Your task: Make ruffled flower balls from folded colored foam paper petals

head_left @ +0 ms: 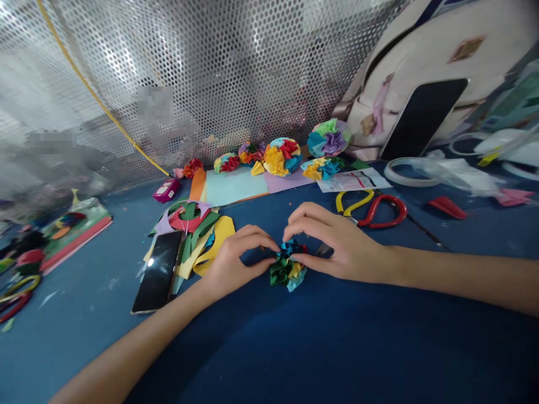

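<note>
A small crumpled paper flower [289, 269] in green, blue, yellow and a bit of red sits on the blue table between my two hands. My left hand [242, 255] pinches its left edge between thumb and fingers. From the other side, my right hand [337, 238] has its thumb against the flower and its fingers curled over the top right. Behind my right hand lie scissors [387, 210] with one yellow and one red handle loop; their blades are mostly hidden by that hand.
Several finished paper balls [283, 157] line the back by a perforated metal panel [236, 67]. Paper scraps [197, 230] and a phone [158, 272] lie left. A second phone [425, 118] leans on a white backpack [425, 53]. A tape roll [410, 171] lies at right.
</note>
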A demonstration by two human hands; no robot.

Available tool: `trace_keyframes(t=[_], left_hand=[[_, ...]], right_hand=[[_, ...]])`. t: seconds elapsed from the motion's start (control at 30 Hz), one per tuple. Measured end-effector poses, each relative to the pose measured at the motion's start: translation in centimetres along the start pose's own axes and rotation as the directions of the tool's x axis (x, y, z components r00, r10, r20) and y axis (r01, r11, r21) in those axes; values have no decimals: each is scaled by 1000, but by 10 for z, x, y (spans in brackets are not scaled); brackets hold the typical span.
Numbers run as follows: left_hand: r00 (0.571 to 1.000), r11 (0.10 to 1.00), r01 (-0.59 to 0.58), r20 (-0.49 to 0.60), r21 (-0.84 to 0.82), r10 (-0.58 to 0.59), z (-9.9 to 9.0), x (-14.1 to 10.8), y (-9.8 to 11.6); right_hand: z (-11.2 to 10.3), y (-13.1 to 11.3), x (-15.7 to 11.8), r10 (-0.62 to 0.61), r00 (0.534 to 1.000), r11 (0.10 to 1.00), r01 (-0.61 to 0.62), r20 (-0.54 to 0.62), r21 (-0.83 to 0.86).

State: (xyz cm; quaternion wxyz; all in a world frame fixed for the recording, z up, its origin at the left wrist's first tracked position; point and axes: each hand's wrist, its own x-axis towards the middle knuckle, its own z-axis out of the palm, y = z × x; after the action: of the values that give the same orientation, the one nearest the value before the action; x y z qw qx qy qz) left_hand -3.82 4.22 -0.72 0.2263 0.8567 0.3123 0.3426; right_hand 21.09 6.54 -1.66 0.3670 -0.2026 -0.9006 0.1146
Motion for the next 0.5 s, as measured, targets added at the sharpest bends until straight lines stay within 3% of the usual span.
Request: trace_keyframes(t=[0.13,0.27,0.4,0.5], left_hand=[[998,996,-61,20,71,59,1,0,9],[999,993,-45,21,106,43,2,0,15],[999,993,-36,30,113,33,3,3,16],[999,992,-19,32,127,15,4,5,16]], right_hand=[[-10,-9,7,-225,969,936,244,102,-256],[-15,-14,7,-298,941,840,339,162,-425],[-15,-15,5,-341,931,806,362,133,-468],[-12,-14,5,-252,966,898,258,64,-357]])
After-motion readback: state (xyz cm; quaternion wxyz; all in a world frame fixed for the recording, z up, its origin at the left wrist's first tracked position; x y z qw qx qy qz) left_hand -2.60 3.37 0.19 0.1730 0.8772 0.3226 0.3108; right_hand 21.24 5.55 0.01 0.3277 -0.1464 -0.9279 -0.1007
